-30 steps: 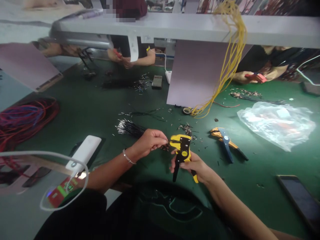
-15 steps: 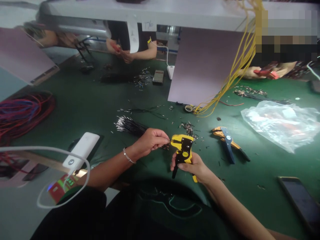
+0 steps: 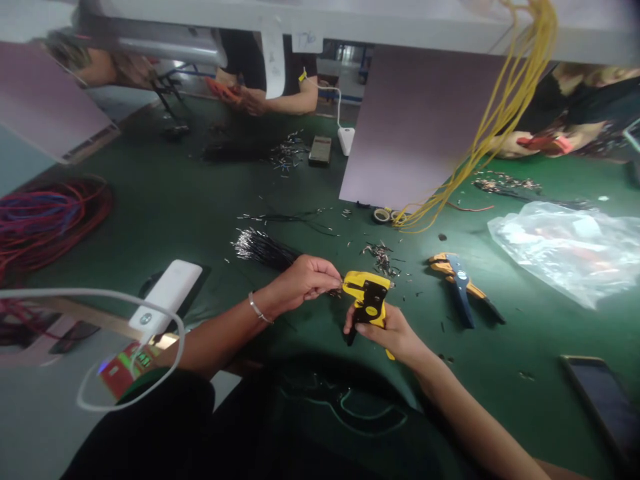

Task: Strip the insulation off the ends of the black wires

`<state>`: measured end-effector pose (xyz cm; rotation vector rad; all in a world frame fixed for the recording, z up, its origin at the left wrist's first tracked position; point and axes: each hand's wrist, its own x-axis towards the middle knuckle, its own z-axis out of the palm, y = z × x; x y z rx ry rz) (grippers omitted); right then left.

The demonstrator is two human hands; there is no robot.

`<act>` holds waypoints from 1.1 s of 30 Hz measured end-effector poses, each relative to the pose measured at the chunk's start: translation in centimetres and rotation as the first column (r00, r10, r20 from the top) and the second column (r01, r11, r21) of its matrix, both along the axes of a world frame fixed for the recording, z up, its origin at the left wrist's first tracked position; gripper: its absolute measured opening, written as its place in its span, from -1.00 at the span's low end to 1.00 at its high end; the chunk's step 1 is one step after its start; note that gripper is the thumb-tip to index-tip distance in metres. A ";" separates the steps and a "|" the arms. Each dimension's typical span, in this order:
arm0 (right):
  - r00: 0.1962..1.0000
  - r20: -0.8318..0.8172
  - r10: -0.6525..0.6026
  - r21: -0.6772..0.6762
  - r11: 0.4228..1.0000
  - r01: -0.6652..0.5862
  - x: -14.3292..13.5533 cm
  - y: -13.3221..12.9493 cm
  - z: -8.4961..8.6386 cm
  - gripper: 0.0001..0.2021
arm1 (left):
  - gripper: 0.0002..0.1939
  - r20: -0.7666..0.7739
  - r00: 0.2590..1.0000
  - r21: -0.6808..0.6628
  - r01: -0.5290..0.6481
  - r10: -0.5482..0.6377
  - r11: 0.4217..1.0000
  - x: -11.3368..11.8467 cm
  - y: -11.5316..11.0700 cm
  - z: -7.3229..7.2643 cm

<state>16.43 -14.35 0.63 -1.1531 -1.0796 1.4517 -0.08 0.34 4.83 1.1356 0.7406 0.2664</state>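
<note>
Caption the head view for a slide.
Right hand grips a yellow tool; left hand pinches close by, near black wires.

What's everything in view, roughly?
wire stripper: one, yellow-black, centre
second stripper: one, blue-orange, right
wire bundle: one, black, centre left
coiled wires: many, red-blue, left
hanging wires: several, yellow, upper right
bag: one, clear, right
phone: one, dark, lower right
power bank: one, white, left
neighbours' tools: two, red, back
shelf: one, white, top
scraps: many, mixed, scattered
table: one, green, underneath
left hand: one, bare, beside wire stripper
right hand: one, bare, gripping wire stripper
</note>
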 end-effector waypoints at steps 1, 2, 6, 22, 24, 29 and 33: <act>1.000 0.004 -0.008 0.002 1.000 0.008 0.0 0.0 -0.1 -0.74 | -0.89 0.009 1.000 -0.007 0.018 -0.018 1.000 0.0 0.0 -0.1; 1.000 -0.003 -0.012 0.005 1.000 0.012 0.0 -0.1 -0.1 -0.73 | -0.90 0.017 0.999 -0.014 0.032 -0.032 0.999 -0.1 0.1 -0.1; 0.998 -0.058 -0.006 0.002 1.000 0.006 0.0 -0.2 -0.6 -0.67 | -0.92 0.030 0.999 -0.025 0.044 -0.043 0.999 -0.2 0.3 -0.4; 0.996 -0.053 0.067 -0.024 0.997 -0.069 0.3 -0.3 -0.7 -0.67 | -0.92 0.099 0.987 -0.042 0.134 -0.129 0.990 -0.3 0.5 -0.3; 0.995 -0.058 0.080 -0.026 0.996 -0.081 0.3 -0.2 -0.6 -0.71 | -0.92 0.094 0.987 -0.047 0.137 -0.132 0.989 -0.2 0.5 -0.2; 0.993 -0.007 0.117 -0.028 0.993 -0.118 0.2 -0.2 -0.7 -0.79 | -0.95 0.078 0.989 -0.044 0.129 -0.126 0.991 -0.2 0.4 0.0; 0.990 0.057 0.127 -0.021 0.992 -0.126 0.1 -0.2 -0.7 -0.81 | -0.96 0.073 0.989 -0.032 0.128 -0.126 0.991 -0.2 0.5 0.2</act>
